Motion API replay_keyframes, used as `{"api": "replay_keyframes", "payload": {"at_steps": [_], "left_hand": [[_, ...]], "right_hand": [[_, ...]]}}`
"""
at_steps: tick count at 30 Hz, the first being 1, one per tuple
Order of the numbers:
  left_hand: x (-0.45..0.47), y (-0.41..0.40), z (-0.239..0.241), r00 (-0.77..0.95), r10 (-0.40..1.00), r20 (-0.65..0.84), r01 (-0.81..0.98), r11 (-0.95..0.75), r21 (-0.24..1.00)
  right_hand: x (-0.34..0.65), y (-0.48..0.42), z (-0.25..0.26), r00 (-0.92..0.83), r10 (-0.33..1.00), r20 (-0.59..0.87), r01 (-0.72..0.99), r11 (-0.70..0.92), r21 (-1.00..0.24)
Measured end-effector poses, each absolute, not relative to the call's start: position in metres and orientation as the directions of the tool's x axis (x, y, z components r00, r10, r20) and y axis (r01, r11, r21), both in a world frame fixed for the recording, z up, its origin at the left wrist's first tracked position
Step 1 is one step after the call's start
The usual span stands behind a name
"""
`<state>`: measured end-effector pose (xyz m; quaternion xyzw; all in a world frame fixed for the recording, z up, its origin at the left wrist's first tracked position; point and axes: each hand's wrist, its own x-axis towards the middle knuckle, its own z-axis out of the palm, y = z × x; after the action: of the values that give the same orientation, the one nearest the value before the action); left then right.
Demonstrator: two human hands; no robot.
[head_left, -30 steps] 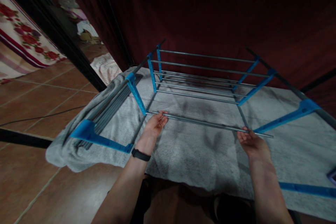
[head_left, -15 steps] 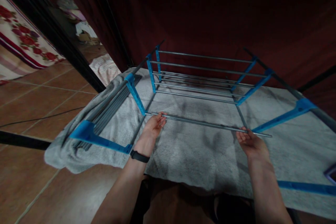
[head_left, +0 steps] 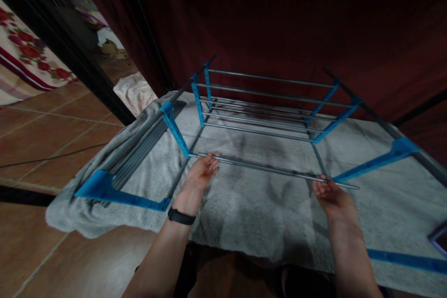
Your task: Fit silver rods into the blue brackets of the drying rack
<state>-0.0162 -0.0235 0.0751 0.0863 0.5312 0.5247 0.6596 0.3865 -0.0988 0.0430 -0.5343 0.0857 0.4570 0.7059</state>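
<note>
A grey metal tube point(head_left: 265, 166) lies across the near part of a partly assembled rack, close alongside another tube of the frame. My left hand point(head_left: 200, 172) pinches it near its left end, beside a blue plastic bracket point(head_left: 177, 136). Toward the other end, my right hand point(head_left: 331, 193) has its fingers curled round the tube, next to the right blue bracket point(head_left: 373, 163). The tube's right tip sticks out past my right hand. Behind, several grey crossbars point(head_left: 258, 131) span the blue brackets of the two sides.
The rack stands on a grey blanket point(head_left: 251, 223). Several loose grey tubes point(head_left: 145, 149) lie at the left. One blue bracket point(head_left: 405, 260) and a dark-framed object point(head_left: 439, 237) rest at the right. A dark red curtain point(head_left: 279, 18) hangs behind; tiled floor point(head_left: 45, 142) is at the left.
The view has shifted slightly, so the rack sits a little lower and further left. Both hands keep their hold on the tube, which stays nearly in place relative to the rack.
</note>
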Motion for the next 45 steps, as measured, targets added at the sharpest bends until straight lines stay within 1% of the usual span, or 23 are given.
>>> {"api": "replay_keyframes", "payload": {"at_steps": [6, 11, 14, 18, 24, 27, 30, 32, 34, 36, 39, 45], "left_hand": [[-0.022, -0.022, 0.078, -0.125, 0.78, -0.613, -0.614, 0.424, 0.666], [-0.027, -0.018, 0.08, -0.165, 0.759, -0.63, -0.632, 0.409, 0.658], [-0.031, -0.016, 0.082, -0.185, 0.752, -0.633, -0.628, 0.405, 0.665], [-0.038, -0.013, 0.083, -0.232, 0.733, -0.64, -0.629, 0.389, 0.673], [-0.047, -0.017, 0.08, -0.243, 0.741, -0.626, -0.649, 0.355, 0.673], [-0.046, -0.017, 0.078, -0.266, 0.73, -0.63, -0.665, 0.334, 0.668], [-0.038, -0.019, 0.08, -0.285, 0.739, -0.611, -0.669, 0.303, 0.678], [-0.028, -0.022, 0.081, -0.268, 0.761, -0.591, -0.683, 0.284, 0.674], [-0.017, -0.026, 0.082, -0.282, 0.768, -0.574, -0.693, 0.251, 0.676], [-0.006, -0.031, 0.08, -0.229, 0.812, -0.537, -0.708, 0.24, 0.665], [0.008, -0.04, 0.075, -0.125, 0.837, -0.533, -0.709, 0.3, 0.638], [0.034, -0.055, 0.059, -0.06, 0.87, -0.489, -0.696, 0.315, 0.646]], "right_hand": [[0.372, -0.103, 0.044, 0.592, 0.589, -0.55, -0.713, 0.064, -0.699], [0.36, -0.109, 0.04, 0.645, 0.636, -0.423, -0.622, 0.117, -0.774], [0.359, -0.112, 0.04, 0.658, 0.659, -0.364, -0.587, 0.146, -0.796], [0.365, -0.113, 0.043, 0.693, 0.642, -0.327, -0.559, 0.193, -0.806], [0.368, -0.11, 0.046, 0.696, 0.633, -0.339, -0.572, 0.205, -0.794], [0.372, -0.11, 0.051, 0.695, 0.617, -0.368, -0.584, 0.187, -0.79], [0.385, -0.116, 0.054, 0.71, 0.579, -0.4, -0.592, 0.183, -0.785], [0.395, -0.124, 0.055, 0.722, 0.564, -0.402, -0.589, 0.195, -0.784], [0.404, -0.132, 0.054, 0.709, 0.565, -0.423, -0.605, 0.18, -0.775], [0.408, -0.136, 0.053, 0.689, 0.559, -0.462, -0.628, 0.142, -0.765], [0.405, -0.132, 0.053, 0.665, 0.552, -0.503, -0.65, 0.096, -0.754], [0.389, -0.116, 0.052, 0.601, 0.59, -0.539, -0.687, 0.037, -0.726]]}}
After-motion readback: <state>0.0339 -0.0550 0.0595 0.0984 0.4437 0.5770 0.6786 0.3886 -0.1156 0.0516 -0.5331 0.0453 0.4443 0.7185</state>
